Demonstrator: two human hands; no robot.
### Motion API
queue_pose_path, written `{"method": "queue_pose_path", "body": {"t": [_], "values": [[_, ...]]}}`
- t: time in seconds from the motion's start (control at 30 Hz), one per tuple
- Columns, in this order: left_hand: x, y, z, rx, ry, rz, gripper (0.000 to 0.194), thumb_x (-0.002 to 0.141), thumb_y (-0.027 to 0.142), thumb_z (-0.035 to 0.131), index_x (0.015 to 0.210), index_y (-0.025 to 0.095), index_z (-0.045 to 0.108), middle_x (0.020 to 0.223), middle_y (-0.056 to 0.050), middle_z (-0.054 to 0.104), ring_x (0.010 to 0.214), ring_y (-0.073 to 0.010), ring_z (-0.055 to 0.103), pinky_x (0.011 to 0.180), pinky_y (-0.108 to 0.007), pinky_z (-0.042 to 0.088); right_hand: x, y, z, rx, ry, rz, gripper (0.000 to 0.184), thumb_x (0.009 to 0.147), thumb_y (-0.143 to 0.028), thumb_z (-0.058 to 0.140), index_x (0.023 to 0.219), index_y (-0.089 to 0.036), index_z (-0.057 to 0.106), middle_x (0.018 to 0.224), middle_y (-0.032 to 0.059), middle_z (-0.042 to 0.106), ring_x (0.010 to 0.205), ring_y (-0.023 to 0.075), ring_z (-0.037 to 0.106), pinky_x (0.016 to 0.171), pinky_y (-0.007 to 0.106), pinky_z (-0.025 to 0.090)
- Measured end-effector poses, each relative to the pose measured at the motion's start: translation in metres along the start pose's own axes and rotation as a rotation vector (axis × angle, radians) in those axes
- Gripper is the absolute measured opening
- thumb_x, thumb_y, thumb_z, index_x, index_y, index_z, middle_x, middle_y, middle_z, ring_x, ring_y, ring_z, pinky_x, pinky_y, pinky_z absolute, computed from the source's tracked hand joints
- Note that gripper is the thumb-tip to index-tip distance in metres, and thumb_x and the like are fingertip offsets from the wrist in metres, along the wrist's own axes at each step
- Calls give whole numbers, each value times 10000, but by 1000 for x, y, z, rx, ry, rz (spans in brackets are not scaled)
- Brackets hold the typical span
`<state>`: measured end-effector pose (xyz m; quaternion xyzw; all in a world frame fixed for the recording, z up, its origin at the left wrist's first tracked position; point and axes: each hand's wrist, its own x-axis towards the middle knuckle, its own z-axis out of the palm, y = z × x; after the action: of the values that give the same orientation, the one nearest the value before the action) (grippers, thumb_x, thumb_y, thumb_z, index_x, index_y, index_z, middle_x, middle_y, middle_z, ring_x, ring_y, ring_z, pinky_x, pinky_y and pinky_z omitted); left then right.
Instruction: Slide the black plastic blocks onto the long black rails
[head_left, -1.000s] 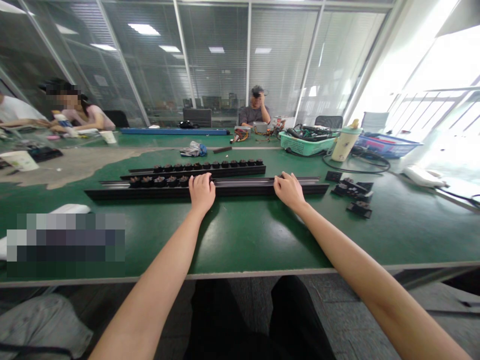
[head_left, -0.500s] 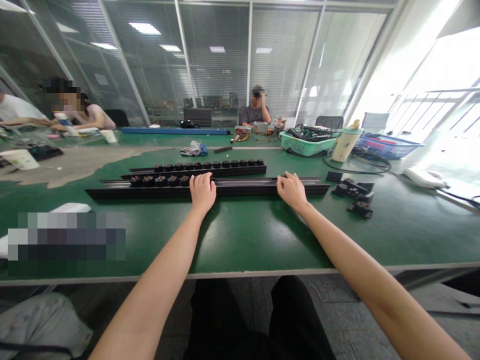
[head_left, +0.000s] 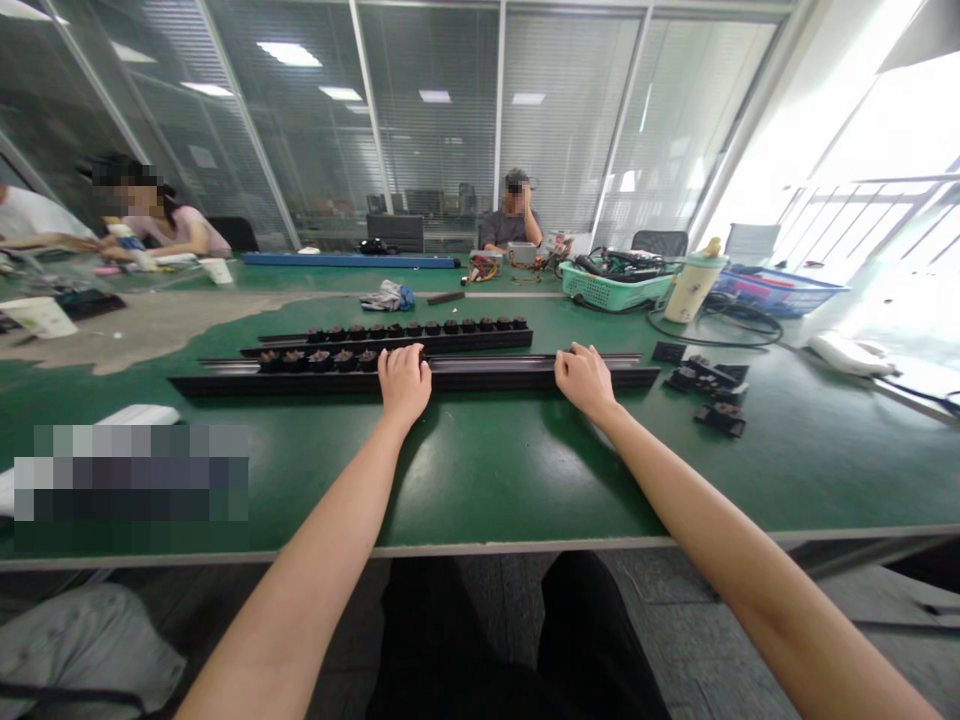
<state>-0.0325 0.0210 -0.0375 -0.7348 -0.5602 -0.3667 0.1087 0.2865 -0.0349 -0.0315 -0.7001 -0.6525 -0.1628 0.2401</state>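
A long black channel rail [head_left: 491,378] lies crosswise on the green table. Several small black modules [head_left: 320,361] sit in a row in its left part. My left hand [head_left: 406,382] is wrapped over the rail at the right end of that row; what lies under its fingers is hidden. Farther right, my right hand [head_left: 584,381] has its fingers curled over the same rail near its right end, and I cannot see whether they also cover a small part. Bare rail shows between both hands. Just behind lies a second, shorter black rail [head_left: 480,341] with several modules along it.
Loose black modules [head_left: 701,376] lie off the rail's right end. Beyond them stand a green basket [head_left: 619,290] of cables, a cream bottle [head_left: 691,287], a blue basket [head_left: 795,298] and a white device [head_left: 851,355]. A crumpled cloth [head_left: 388,297] lies behind the rails. People sit across and at left.
My right hand has shifted slightly right along the rail, mostly in the first half second. My left hand stays in place, and the modules look unchanged.
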Motion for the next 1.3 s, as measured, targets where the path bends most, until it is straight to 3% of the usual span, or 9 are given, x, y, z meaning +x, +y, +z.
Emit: {"method": "queue_pose_path", "body": {"t": [0.5, 1.07, 1.3], "values": [[0, 2, -2, -23, -7, -2, 398, 985, 238, 394, 1307, 195, 624, 1355, -145, 692, 1339, -306, 563, 1295, -538, 231, 3, 8, -5, -4, -5, 24, 505, 1058, -259, 343, 918, -127, 811, 1145, 199, 757, 1200, 270, 669, 1212, 456, 363], [0, 1, -2, -11, -5, -10, 397, 989, 242, 395, 1310, 197, 623, 1359, -128, 696, 1344, -293, 565, 1298, -519, 229, 4, 11, -4, -23, 10, 33, 501, 1054, -256, 348, 910, -126, 811, 1103, 195, 765, 1187, 275, 674, 1204, 445, 368], [0, 2, -3, -12, -6, -11, 401, 983, 240, 397, 1310, 203, 626, 1353, -127, 699, 1340, -295, 567, 1296, -523, 234, 3, 8, -10, -32, -19, 76, 505, 1057, -275, 345, 927, -136, 814, 1121, 202, 753, 1174, 302, 676, 1011, 377, 498]]}}
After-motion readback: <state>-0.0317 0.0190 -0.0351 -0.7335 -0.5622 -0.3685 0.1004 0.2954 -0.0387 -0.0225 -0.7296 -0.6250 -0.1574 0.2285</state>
